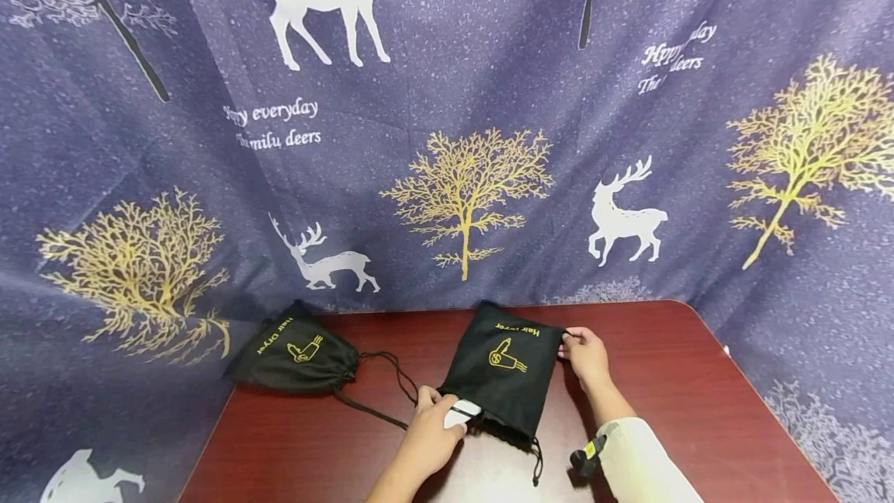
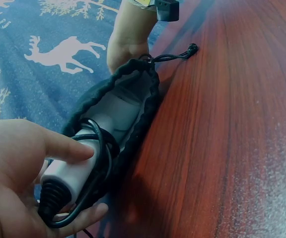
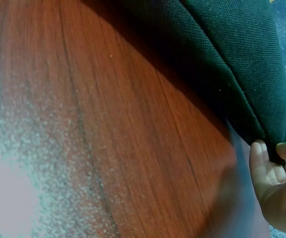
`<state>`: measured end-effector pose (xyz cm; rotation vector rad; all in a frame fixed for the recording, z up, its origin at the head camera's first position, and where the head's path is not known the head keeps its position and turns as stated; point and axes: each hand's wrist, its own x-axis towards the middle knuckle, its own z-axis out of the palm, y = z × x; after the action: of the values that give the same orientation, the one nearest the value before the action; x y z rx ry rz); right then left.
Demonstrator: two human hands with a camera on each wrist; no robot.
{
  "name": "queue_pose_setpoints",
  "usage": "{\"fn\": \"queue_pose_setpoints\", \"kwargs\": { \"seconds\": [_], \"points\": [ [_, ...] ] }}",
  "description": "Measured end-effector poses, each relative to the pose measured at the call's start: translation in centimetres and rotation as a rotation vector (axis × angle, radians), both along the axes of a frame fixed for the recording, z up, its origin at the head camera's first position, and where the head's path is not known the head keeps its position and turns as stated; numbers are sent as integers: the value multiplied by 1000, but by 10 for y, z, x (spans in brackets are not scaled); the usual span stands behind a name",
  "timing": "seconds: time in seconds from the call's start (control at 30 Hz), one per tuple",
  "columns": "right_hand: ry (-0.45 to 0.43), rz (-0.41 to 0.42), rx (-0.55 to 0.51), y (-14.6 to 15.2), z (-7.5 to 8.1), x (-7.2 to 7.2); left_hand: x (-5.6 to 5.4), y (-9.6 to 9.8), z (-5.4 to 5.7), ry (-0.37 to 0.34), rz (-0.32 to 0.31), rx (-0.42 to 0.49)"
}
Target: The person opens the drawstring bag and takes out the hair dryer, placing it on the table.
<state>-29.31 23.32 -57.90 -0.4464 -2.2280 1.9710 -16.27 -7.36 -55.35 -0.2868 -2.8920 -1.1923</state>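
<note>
A black drawstring bag (image 1: pixel 520 386) printed "Hair Dryer" lies on the table, its mouth toward me. My left hand (image 1: pixel 427 441) grips the white handle of a hair dryer (image 1: pixel 462 412) at that mouth. In the left wrist view, black cord (image 2: pixel 99 144) loops around the white handle (image 2: pixel 73 173), and the dryer's other end sits inside the bag's pale lining, partly hidden. At the far right corner of the bag, my right hand (image 1: pixel 589 357) pinches the cloth. The right wrist view shows its thumb and fingers (image 3: pixel 257 153) on that dark corner.
Another black drawstring bag (image 1: pixel 300 359), bulging, with the same print, lies at the table's left; its drawstrings (image 1: pixel 373 410) trail toward my left hand. A patterned curtain (image 1: pixel 447 99) stands behind the red-brown table (image 1: pixel 670 379). A small black device (image 1: pixel 587 456) is strapped to my right wrist.
</note>
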Motion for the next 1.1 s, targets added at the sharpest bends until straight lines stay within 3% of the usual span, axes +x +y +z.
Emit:
{"fn": "queue_pose_setpoints", "kwargs": {
  "seconds": [0.33, 0.7, 0.93, 1.1],
  "points": [
    [-15, -18, -26, 3, 4, 4, 0, -3, -2, 26, -17, 19],
    [-32, 5, -23, 2, -3, 6, 0, -2, -5, 55, 21, 38],
    [-26, 22, -15, 0, -4, 9, 1, -1, -7, 74, 24, -2],
    [-28, 29, 46, -4, -6, 10, 1, -1, -11, 77, 34, -65]
  ]
}}
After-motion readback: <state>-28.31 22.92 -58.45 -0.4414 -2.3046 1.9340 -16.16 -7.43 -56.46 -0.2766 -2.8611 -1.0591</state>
